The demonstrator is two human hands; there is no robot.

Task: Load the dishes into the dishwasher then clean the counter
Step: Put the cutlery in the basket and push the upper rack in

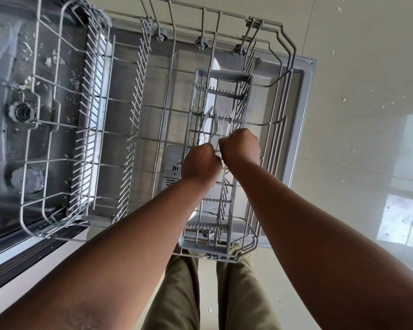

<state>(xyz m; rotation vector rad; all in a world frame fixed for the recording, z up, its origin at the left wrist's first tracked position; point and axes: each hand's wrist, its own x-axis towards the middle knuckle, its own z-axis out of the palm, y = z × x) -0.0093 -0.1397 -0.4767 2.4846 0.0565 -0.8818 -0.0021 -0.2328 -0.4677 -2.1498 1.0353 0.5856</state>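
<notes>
Place: home kitchen | Evidence: open dishwasher door (pixel 303 96) with wire rack (pixel 224 144) pulled out over it (forks (pixel 209 125) standing in a cutlery basket (pixel 234 222)) | Floor: pale glossy tiles (pixel 355 115) reflecting a window | Left: cabinet edge (pixel 22 265)

Two wire dishwasher racks: upper rack (pixel 57 129) at left, lower rack (pixel 267 75) pulled out over open door (pixel 305 96). One grey cutlery basket (pixel 224 75) in lower rack. Forks (pixel 211 122) in basket: at least two, exact count unclear. Three rack wheels (pixel 202 42) visible along far edge. Two hands: left hand (pixel 200 163), right hand (pixel 242 146). Two trouser legs (pixel 177 294).
</notes>
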